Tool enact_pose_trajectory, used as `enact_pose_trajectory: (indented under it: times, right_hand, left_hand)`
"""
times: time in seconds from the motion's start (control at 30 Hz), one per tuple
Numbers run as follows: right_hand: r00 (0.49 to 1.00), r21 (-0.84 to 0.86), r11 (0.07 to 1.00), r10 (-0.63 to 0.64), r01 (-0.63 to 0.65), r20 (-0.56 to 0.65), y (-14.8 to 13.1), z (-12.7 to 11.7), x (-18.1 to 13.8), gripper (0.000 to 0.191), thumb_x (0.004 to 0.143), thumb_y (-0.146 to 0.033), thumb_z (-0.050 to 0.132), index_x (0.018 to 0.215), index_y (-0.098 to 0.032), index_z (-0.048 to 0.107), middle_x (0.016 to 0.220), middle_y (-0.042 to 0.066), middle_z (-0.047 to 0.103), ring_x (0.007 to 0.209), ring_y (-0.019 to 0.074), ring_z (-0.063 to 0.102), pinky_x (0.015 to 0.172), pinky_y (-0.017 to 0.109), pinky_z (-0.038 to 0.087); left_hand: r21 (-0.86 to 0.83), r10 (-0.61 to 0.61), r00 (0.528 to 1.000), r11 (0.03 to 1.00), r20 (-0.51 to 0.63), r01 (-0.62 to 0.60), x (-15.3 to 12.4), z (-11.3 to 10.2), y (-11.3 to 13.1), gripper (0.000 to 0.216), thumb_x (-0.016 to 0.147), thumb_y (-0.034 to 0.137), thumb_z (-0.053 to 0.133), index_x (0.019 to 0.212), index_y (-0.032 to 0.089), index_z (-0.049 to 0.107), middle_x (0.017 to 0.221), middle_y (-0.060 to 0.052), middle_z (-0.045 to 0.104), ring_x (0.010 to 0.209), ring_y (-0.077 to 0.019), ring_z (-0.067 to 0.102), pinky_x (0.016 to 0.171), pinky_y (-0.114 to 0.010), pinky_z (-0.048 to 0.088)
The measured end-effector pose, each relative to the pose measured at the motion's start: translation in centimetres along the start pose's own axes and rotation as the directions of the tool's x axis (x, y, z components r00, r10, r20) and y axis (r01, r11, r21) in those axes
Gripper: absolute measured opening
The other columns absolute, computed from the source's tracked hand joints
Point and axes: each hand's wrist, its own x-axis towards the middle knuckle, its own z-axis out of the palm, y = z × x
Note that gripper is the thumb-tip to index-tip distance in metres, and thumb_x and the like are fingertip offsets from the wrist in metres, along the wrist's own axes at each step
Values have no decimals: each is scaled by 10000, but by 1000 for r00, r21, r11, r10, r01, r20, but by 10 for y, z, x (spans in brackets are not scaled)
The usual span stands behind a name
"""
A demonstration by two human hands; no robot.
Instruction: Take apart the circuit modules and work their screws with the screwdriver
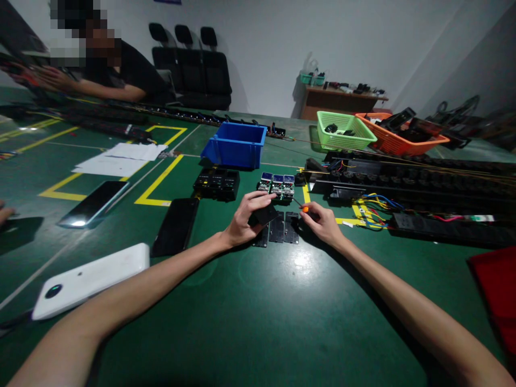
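Blue bin: contents hidden behind its wall. Green basket: a few dark parts. Orange basket: dark pieces, piled. On the counter, the left hand pinches a black cover, lifted just off the surface. The right hand is closed on an orange-handled screwdriver (tip toward the circuit modules, just beyond both hands).
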Motion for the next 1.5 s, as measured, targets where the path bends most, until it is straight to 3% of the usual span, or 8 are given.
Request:
enact_pose_trajectory:
  times: [0.3,0.47,0.57,0.7,0.9,1.13,1.27,1.5]
  right_hand:
    - [999,92,995,47,-48,16,0,1,-1,269,843,-377,577,993,-162,637,685,5,633,576,132,525,558,245,374]
    - [996,198,979,41,-56,77,-24,0,-1,232,837,-355,583,921,-172,697,823,42,705,710,171,615,646,272,446]
    - [981,328,929,135,-173,137,-41,1,-1,305,869,-436,549,920,-172,693,656,16,658,513,126,535,513,251,412]
    - [942,507,796,247,-331,227,-53,4,1,360,829,-521,588,899,-178,672,780,42,709,496,118,568,424,230,376]
    - [899,591,677,331,-438,287,-63,10,-1,364,756,-508,683,887,-178,605,568,-3,658,362,69,423,354,196,220]
    - [859,635,580,380,-510,343,-64,13,-4,375,679,-487,747,801,-179,572,627,-18,649,383,45,369,364,195,234]
    - [844,630,563,392,-535,366,-63,14,-4,335,681,-450,741,790,-180,576,628,-35,619,392,43,368,363,196,245]
    - [777,694,398,498,-599,385,-60,14,-2,240,667,-322,747,749,-176,575,647,-11,607,521,73,511,410,172,296]
  left_hand:
    - [111,118,962,982,245,-149,-5,-10,-27,202,752,306,700,949,344,727,1020,-41,677,1101,-247,587,1163,-571,275]
    - [27,14,941,999,339,-25,-6,-10,-20,177,732,300,733,905,338,731,994,-28,709,1097,-247,617,1193,-565,221]
    - [-28,-43,923,998,383,58,-5,-10,-14,185,702,268,756,872,336,730,1005,-20,715,1120,-248,613,1211,-565,154]
    - [-129,-131,916,973,378,193,0,-8,-2,162,650,259,793,780,316,716,972,-18,718,1102,-253,622,1206,-585,124]
    - [-139,-131,907,969,400,202,2,-6,5,180,638,189,799,755,299,719,945,-40,709,1071,-255,650,1171,-613,229]
    - [-124,-152,852,962,502,244,-1,-7,-3,175,679,260,782,828,335,727,1080,-23,692,1246,-260,547,1187,-618,143]
    - [-69,-103,866,985,489,157,-1,-7,-2,212,685,227,775,843,359,727,1077,-15,683,1233,-257,550,1182,-633,149]
    - [51,188,876,971,444,-234,1,-8,-9,322,761,131,669,955,384,714,1186,-18,635,1244,-241,531,1185,-603,204]
